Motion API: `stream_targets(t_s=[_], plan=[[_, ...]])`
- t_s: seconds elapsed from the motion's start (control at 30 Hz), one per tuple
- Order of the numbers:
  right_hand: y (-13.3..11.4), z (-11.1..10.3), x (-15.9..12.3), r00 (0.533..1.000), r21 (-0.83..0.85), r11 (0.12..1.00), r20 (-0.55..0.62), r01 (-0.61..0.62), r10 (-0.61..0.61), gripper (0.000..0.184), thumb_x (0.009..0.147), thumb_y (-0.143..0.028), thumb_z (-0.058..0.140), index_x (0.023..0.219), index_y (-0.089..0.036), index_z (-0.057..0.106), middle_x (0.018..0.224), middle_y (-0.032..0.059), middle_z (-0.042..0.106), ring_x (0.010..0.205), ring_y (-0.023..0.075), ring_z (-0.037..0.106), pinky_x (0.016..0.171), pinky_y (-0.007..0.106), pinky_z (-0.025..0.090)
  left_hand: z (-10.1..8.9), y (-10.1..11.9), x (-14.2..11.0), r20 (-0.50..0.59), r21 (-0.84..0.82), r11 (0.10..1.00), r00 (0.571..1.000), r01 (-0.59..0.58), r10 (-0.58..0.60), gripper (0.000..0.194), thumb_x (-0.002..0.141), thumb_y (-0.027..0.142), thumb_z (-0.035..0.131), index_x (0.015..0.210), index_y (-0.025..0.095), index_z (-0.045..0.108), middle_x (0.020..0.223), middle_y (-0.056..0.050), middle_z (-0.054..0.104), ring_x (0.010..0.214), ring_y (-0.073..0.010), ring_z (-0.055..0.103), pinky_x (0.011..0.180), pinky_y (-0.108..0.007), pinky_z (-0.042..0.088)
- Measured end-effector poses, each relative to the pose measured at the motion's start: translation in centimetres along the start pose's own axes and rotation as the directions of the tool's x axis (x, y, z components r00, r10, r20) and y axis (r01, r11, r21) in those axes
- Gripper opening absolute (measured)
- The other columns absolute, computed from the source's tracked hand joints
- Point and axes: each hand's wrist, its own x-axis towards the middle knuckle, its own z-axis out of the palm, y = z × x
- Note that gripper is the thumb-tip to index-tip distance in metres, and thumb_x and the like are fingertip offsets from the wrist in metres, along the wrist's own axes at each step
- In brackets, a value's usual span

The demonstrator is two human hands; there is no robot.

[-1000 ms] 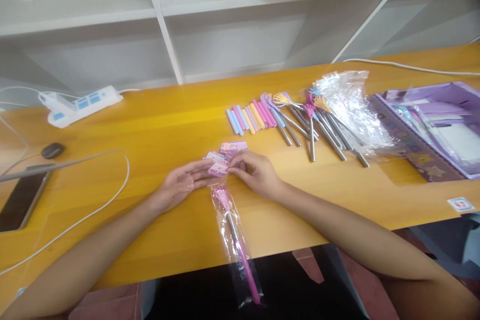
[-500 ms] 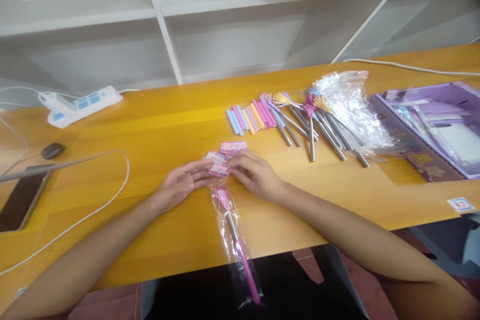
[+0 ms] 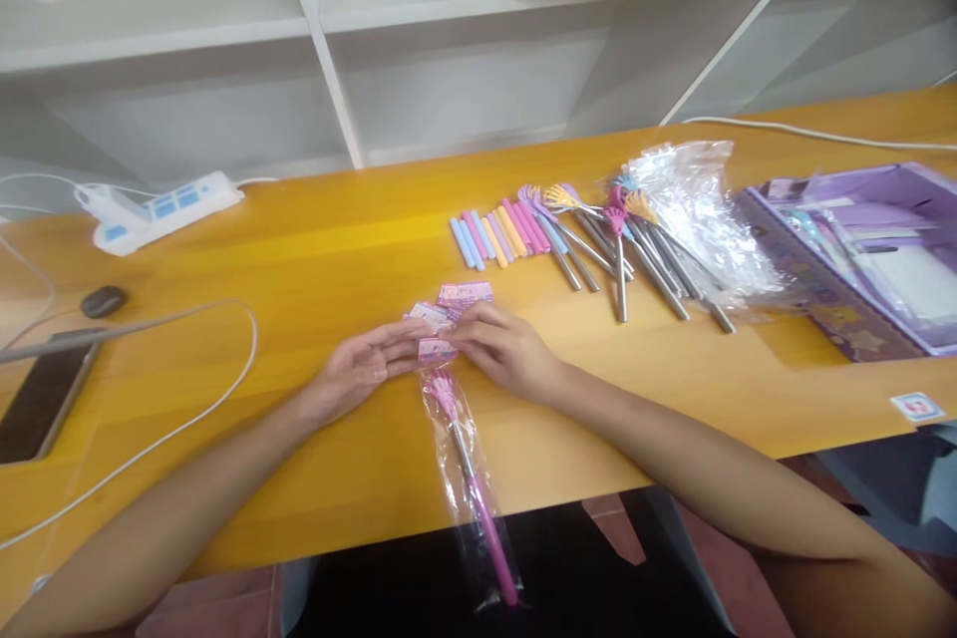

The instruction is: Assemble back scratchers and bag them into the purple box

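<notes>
A pink back scratcher with a silver shaft lies in a clear plastic bag, its handle end jutting past the table's front edge. At the bag's top is a small pink-and-purple printed card. My right hand pinches this card's right side between thumb and fingers. From the left, my left hand reaches in with fingers stretched out, its tips touching the card's edge. Just behind are more printed cards, partly hidden by my right fingers.
Several coloured handle tubes lie in a row behind the cards. To their right are loose back scratchers, clear bags and a purple box. A power strip, a phone and cables occupy the left.
The small card at the bag's top has straightened and shifted slightly down, lying level above the scratcher's head. Both hands stay almost in place.
</notes>
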Motion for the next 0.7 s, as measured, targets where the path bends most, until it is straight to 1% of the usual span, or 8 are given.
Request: stream_targets(t_s=[0.13, 0.37, 0.53, 0.7], plan=[[0.2, 0.11, -0.16, 1.0, -0.01, 1.0, 0.002, 0.005, -0.005, 0.029, 0.104, -0.011, 0.06, 0.126, -0.026, 0.07, 0.108, 0.006, 0.066, 0.095, 0.0155, 0.068, 0.082, 0.031, 0.059, -0.03, -0.07, 0.05, 0.008, 0.006, 1.0, 1.0, -0.011, 0.011, 0.057, 0.099, 0.031, 0.071, 0.153, 0.017, 0.06, 0.159, -0.022, 0.056, 0.148, -0.0443, 0.053, 0.126, -0.066, 0.035], [0.05, 0.17, -0.06, 0.998, -0.047, 0.998, -0.041, 0.034, -0.036, 0.027, 0.102, -0.009, 0.062, 0.125, -0.022, 0.069, 0.108, 0.0065, 0.066, 0.097, 0.016, 0.067, 0.084, 0.031, 0.059, 0.05, -0.09, 0.05, 0.001, 0.022, 1.0, 1.0, -0.022, 0.022, 0.058, 0.098, 0.032, 0.071, 0.154, 0.018, 0.06, 0.162, -0.021, 0.054, 0.15, -0.0434, 0.051, 0.126, -0.063, 0.037], [0.07, 0.12, -0.06, 0.998, -0.039, 0.998, -0.033, 0.052, -0.053, 0.028, 0.102, -0.008, 0.063, 0.125, -0.022, 0.07, 0.11, 0.0064, 0.067, 0.099, 0.0158, 0.068, 0.085, 0.031, 0.06, -0.2, -0.32, -0.16, -0.021, 0.01, 1.0, 1.0, -0.021, 0.021, 0.06, 0.098, 0.03, 0.07, 0.156, 0.019, 0.058, 0.163, -0.021, 0.053, 0.148, -0.0432, 0.053, 0.126, -0.063, 0.036], [0.17, 0.02, -0.23, 0.998, -0.1, 0.993, 0.017, 0.06, -0.059, 0.03, 0.102, -0.011, 0.062, 0.128, -0.023, 0.069, 0.112, 0.0071, 0.065, 0.097, 0.0158, 0.067, 0.083, 0.031, 0.059, -0.41, -0.5, -0.18, -0.031, 0.002, 1.0, 0.999, -0.018, 0.018, 0.061, 0.097, 0.03, 0.072, 0.156, 0.021, 0.058, 0.162, -0.02, 0.053, 0.148, -0.0431, 0.053, 0.125, -0.064, 0.037]])
